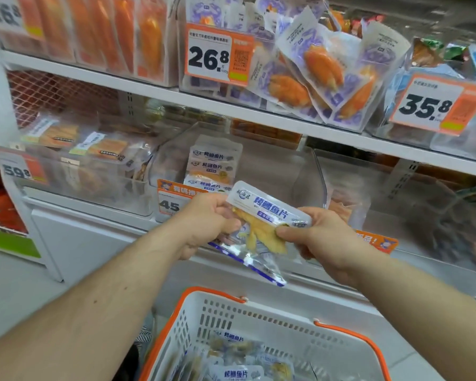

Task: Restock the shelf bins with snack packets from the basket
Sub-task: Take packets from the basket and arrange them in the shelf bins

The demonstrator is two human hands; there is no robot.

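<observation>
1. Snack packet [267,215], white and blue with yellow strips inside, held up in front of the lower shelf, above the basket.
2. Left hand [206,224] clamped on the packet's left edge; right hand [319,240] pinching its right edge, thumb on top.
3. Clear bin [272,166] just behind holds a few matching packets [213,166], stacked at its left side.
4. Basket [259,320], white with orange handles, below the hands, more packets inside.
5. Price tags [217,56] on the upper bins.

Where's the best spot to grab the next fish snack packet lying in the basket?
Pinch the white printed header edge of the top packet from above, through the basket's open top. It lies flat, label up; the clear crinkly part looks slippery.
</observation>
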